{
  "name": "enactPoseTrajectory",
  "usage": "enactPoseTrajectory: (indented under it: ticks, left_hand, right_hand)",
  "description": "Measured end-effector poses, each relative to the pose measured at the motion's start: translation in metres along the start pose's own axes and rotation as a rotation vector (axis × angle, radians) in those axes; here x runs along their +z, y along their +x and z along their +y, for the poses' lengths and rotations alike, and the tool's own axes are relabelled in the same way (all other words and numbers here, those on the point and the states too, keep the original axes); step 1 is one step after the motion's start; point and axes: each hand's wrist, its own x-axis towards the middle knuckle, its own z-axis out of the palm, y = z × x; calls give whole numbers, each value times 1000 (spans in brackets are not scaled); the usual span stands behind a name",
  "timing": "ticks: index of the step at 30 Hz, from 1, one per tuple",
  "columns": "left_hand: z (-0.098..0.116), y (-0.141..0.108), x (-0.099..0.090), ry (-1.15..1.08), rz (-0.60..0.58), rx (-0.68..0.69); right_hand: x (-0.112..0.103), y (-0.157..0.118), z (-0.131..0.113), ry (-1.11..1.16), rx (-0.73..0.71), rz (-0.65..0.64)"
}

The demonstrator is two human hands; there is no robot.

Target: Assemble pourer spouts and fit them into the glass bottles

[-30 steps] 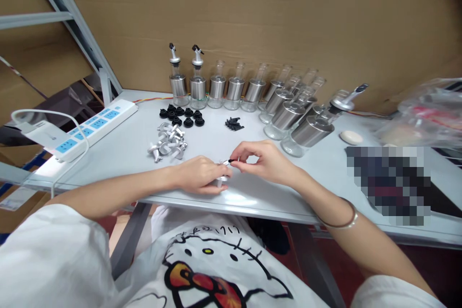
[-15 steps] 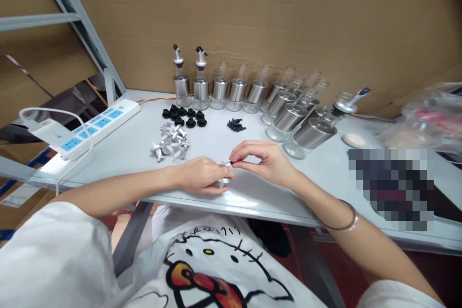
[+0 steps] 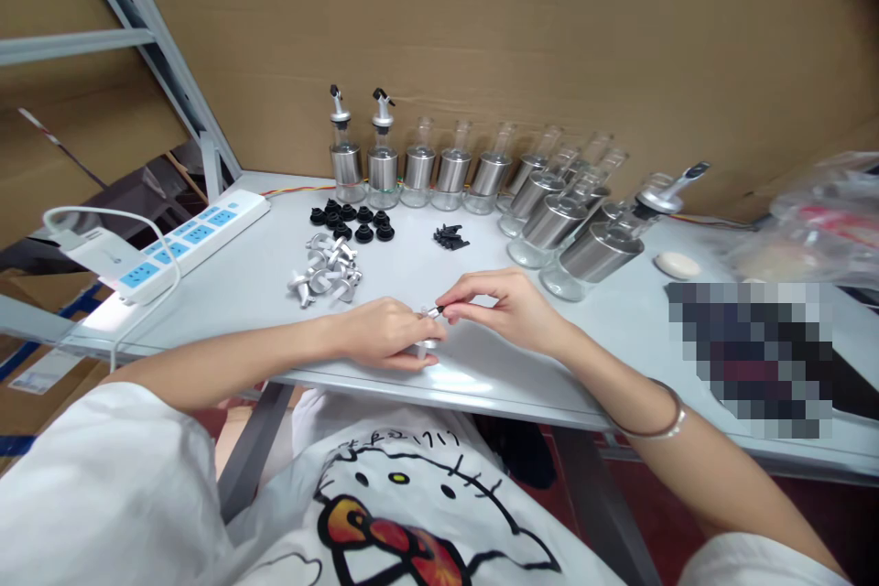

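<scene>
Near the table's front edge, my left hand [image 3: 388, 334] is closed around a silver pourer spout [image 3: 427, 344], whose narrow tip points up to the right. My right hand [image 3: 508, 309] pinches a small black piece [image 3: 440, 309] at that tip; the fingertips hide most of it. Beyond my left hand lies a pile of silver pourer spouts [image 3: 326, 270]. Several black stoppers [image 3: 353, 222] sit behind the pile. A small heap of thin black pieces [image 3: 450, 237] rests on the table past my right hand.
Several glass bottles with steel sleeves [image 3: 454, 169] line the back; three carry pourers, including the right front bottle [image 3: 601, 252]. A power strip [image 3: 196, 243] with a white charger lies left. On the right are a whitish oval object [image 3: 678, 265], a blurred dark patch and plastic bags [image 3: 817, 220].
Both hands keep nearly the same pose, with the black piece still at the spout's tip. The whole view has shifted very slightly.
</scene>
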Motion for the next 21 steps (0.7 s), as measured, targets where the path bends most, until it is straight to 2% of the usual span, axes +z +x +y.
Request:
enactPoseTrajectory:
  ticks: [3, 9, 13, 21]
  left_hand:
    - [0, 0, 0, 7, 10, 1]
    - [-1, 0, 1, 9, 88, 45]
    - [-1, 0, 1, -8, 60, 39]
    - [0, 1, 0, -4, 15, 18]
  right_hand:
    - [2, 0, -1, -20, 7, -5]
    - [0, -1, 0, -98, -159, 10]
    - [-1, -1, 0, -193, -225, -9]
    - [-3, -2, -6, -329, -171, -81]
